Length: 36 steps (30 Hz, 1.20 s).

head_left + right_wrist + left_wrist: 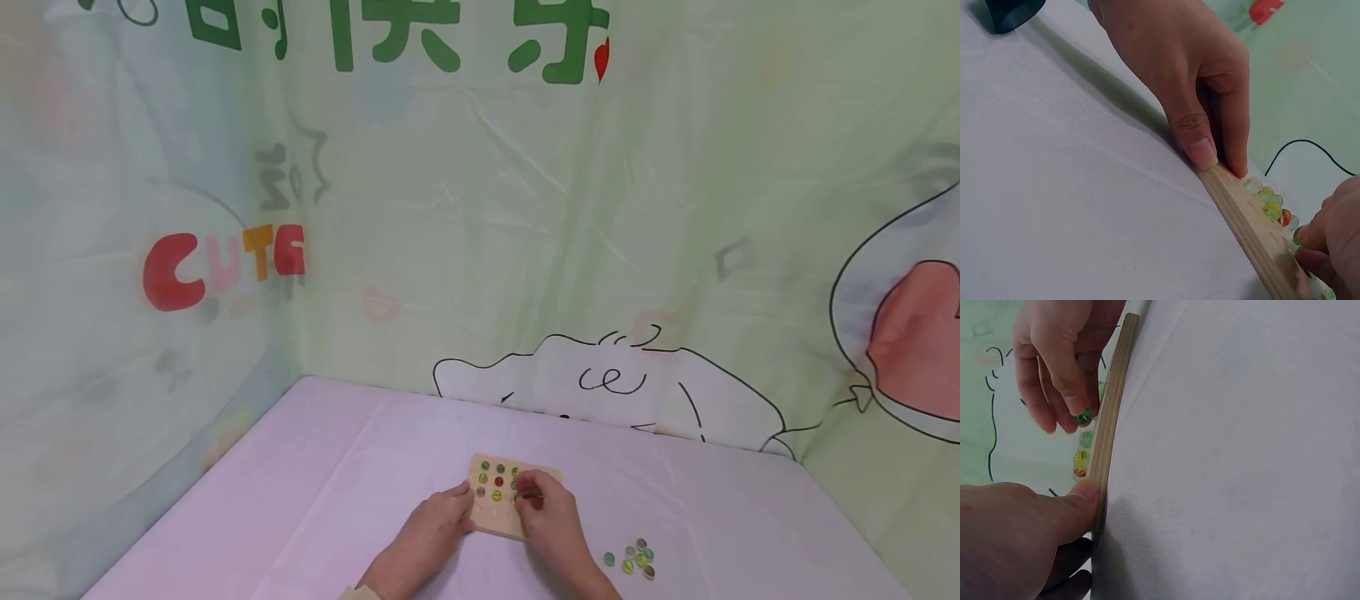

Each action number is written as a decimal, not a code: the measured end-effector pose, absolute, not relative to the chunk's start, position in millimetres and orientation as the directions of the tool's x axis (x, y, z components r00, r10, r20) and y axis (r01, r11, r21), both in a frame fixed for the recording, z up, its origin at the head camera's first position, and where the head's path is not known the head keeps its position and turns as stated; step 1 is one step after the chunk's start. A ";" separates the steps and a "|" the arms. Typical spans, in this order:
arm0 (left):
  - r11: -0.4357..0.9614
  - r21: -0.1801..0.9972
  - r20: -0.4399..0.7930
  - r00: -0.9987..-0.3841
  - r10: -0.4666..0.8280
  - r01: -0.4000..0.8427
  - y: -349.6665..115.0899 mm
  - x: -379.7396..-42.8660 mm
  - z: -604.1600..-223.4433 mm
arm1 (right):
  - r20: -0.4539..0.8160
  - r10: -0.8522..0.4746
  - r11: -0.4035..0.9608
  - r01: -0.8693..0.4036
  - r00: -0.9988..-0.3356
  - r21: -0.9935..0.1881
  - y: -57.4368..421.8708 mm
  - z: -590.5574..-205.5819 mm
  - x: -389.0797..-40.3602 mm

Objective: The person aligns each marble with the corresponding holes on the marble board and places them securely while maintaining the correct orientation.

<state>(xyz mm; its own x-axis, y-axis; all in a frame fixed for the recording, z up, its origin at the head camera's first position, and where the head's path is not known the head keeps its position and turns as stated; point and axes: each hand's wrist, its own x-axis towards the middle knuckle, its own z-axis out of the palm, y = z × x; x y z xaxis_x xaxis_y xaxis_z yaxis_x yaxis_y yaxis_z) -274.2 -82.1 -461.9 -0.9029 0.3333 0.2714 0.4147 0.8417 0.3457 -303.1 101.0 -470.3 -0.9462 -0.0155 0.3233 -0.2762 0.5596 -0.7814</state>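
Wall letters (288,250): "CUTE" is spelled in red, pink and orange.
Left hand (438,521): the board's left edge is gripped between thumb and fingers.
Wooden board (495,522): placed on the pale tablecloth (330,500); rows of marbles (483,478) are set toward its far side, a red marble (498,482) among them.
Right hand (553,512): a green marble (1084,417) is pinched above the board.
Loose marbles (627,566): clustered on the cloth, right of the right hand.

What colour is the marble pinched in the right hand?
Green; the left wrist view best shows this marble in the right hand.
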 end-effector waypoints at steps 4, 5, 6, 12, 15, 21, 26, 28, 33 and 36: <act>0.843 0.333 0.275 -0.899 0.341 0.422 -80.9 -273.9 -460.6 | 0.325 -0.010 0.575 -0.271 -0.946 -0.772 99.9 -471.0 -304.9; 0.843 0.330 0.275 -0.898 0.343 0.424 -80.8 -273.7 -460.4 | 0.329 -0.011 0.579 -0.274 -0.944 -0.768 99.7 -471.5 -305.4; 0.843 0.329 0.276 -0.897 0.346 0.427 -80.7 -273.7 -460.2 | 0.329 -0.010 0.580 -0.274 -0.944 -0.767 99.5 -471.5 -305.7; 0.840 0.330 0.273 -0.895 0.352 0.431 -80.4 -274.3 -459.2 | 0.334 -0.010 0.588 -0.276 -0.942 -0.760 99.1 -471.8 -305.4; 0.840 0.327 0.273 -0.894 0.354 0.433 -80.1 -274.0 -459.1 | 0.330 -0.006 0.593 -0.269 -0.944 -0.758 99.1 -471.3 -304.9; 0.841 0.322 0.273 -0.893 0.358 0.435 -79.5 -274.0 -460.0 | 0.324 0.005 0.596 -0.258 -0.946 -0.761 99.4 -470.4 -303.4; 0.842 0.327 0.269 -0.896 0.354 0.430 -79.5 -274.4 -461.6 | 0.332 -0.001 0.591 -0.269 -0.943 -0.761 101.2 -468.3 -300.1; 0.842 0.334 0.260 -0.901 0.348 0.422 -79.8 -274.9 -462.4 | 0.338 -0.009 0.595 -0.277 -0.941 -0.755 102.2 -467.2 -298.0; 0.844 0.338 0.259 -0.903 0.341 0.416 -81.2 -274.8 -462.8 | 0.336 0.005 0.606 -0.264 -0.942 -0.750 105.2 -463.8 -293.4; 0.844 0.331 0.272 -0.899 0.343 0.422 -82.0 -274.5 -462.8 | 0.325 0.026 0.604 -0.244 -0.945 -0.758 107.5 -461.3 -291.2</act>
